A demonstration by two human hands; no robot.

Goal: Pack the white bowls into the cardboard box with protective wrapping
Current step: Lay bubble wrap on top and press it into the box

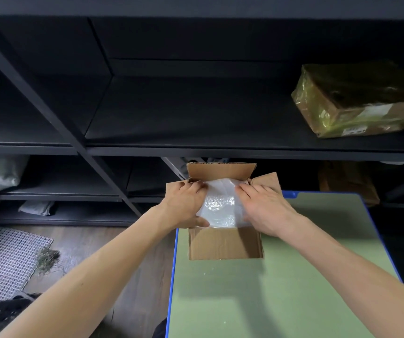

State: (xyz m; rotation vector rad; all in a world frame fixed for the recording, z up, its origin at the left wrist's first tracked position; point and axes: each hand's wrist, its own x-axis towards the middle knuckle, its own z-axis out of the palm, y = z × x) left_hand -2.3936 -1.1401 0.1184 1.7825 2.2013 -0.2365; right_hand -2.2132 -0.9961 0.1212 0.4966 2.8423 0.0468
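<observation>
Palms down, left hand [183,206] and right hand [264,208] rest on bubble wrap [220,206].

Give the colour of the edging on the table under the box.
Blue edging round a pale green table top; the head view shows it along the left side.

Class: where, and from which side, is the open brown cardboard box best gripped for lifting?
Probably its two side walls, from left and right together: the brown cardboard box stands upright, its flaps splay loose, and clear bubble wrap fills its top.
</observation>
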